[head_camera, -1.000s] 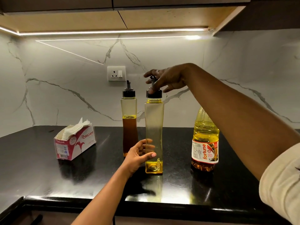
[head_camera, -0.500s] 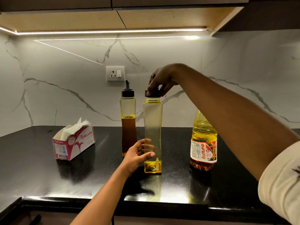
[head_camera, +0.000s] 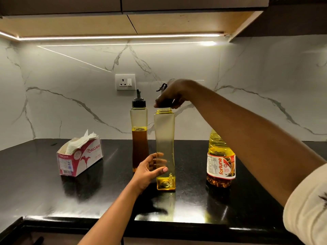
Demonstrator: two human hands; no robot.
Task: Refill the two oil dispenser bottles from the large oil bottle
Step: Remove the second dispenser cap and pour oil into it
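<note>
— Where does the camera sit?
— On the person's head, wide-angle, facing forward and slightly down at the black counter and marble wall, near the counter's front edge

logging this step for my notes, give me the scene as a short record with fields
near dispenser: almost empty, upright on counter
cap: gripped by right hand at the bottle's top
left hand: grips near dispenser low down
far dispenser: capped, roughly half full, darker oil
large oil bottle: upright at right, no hand on it
tissue box: left on counter
</note>
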